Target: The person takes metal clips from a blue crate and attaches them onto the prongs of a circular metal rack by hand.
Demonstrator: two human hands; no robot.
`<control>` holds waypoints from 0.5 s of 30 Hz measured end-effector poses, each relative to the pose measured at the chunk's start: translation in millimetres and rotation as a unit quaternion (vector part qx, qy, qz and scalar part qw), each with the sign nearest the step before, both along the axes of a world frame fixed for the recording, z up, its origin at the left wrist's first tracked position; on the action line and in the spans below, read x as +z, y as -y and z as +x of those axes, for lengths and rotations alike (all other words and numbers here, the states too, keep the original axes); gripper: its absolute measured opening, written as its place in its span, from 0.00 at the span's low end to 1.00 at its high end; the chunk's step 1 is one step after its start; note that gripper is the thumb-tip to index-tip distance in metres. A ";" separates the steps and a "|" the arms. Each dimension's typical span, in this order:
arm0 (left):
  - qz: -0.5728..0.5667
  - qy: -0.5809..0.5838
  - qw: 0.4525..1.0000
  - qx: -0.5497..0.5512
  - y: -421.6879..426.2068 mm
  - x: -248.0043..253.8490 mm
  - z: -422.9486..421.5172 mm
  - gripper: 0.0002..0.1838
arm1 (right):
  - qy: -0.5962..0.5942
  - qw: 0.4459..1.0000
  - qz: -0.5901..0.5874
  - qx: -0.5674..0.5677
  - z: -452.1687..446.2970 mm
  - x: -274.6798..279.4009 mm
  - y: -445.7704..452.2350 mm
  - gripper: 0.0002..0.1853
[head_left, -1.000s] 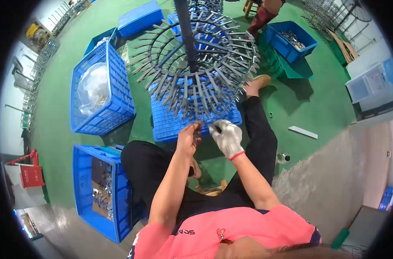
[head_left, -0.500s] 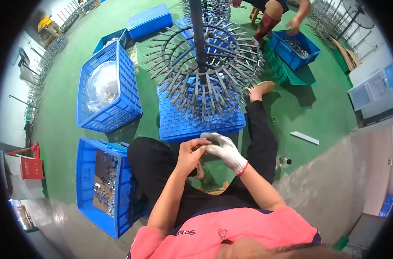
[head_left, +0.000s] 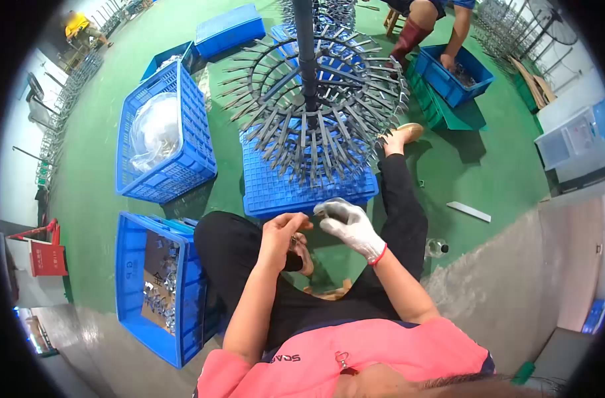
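Observation:
My bare left hand point(head_left: 281, 237) is above my lap with its fingers curled. Small metallic bits seem to show under its palm, too small to identify. Close by on the right, my right hand point(head_left: 347, 227) wears a white glove with a red cuff. Its thumb and fingertips pinch a small metal piece point(head_left: 321, 213), whose shape is unclear. The two hands are slightly apart. Just beyond them, a round dark rack point(head_left: 309, 132) with many radiating prongs surrounds an upright pole point(head_left: 305, 53), above an upturned blue crate point(head_left: 269, 189).
To my left, a blue bin point(head_left: 133, 331) contains small shiny metal parts point(head_left: 161, 285) on cardboard. A blue crate point(head_left: 199, 156) beyond it holds a plastic bag point(head_left: 157, 129). At upper right, a co-worker's hand point(head_left: 448, 63) reaches into a blue bin point(head_left: 471, 96). A bottle point(head_left: 437, 249) lies right.
My hands have separated: the left moved slightly left, while the gloved right now pinches a small piece by itself. The co-worker's hand has gone deeper into the bin.

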State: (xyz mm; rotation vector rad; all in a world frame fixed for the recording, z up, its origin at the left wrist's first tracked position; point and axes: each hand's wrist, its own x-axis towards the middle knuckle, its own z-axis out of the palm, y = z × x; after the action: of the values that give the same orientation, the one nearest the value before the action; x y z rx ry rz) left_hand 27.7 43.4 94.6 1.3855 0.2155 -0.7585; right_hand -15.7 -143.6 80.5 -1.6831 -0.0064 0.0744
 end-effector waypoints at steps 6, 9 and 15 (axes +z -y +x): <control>-0.008 -0.112 0.993 -0.025 7.3 -46.9 13.8 0.17 | 0.161 0.927 -0.336 0.045 4.5 13.7 1.3 0.20; -0.057 -0.158 0.986 0.021 14.7 -52.5 20.9 0.16 | 0.132 0.921 -0.358 -0.078 7.4 2.1 -3.3 0.19; -0.006 -0.189 0.974 0.125 40.7 -63.9 34.4 0.19 | 0.062 0.935 -0.329 -0.120 14.8 -8.5 -9.9 0.13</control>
State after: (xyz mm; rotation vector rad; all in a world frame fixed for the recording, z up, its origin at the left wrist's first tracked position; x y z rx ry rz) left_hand 62.2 2.6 30.7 1.1656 0.6689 -0.8044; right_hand -0.9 -133.6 72.0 -2.3427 0.1435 -0.2414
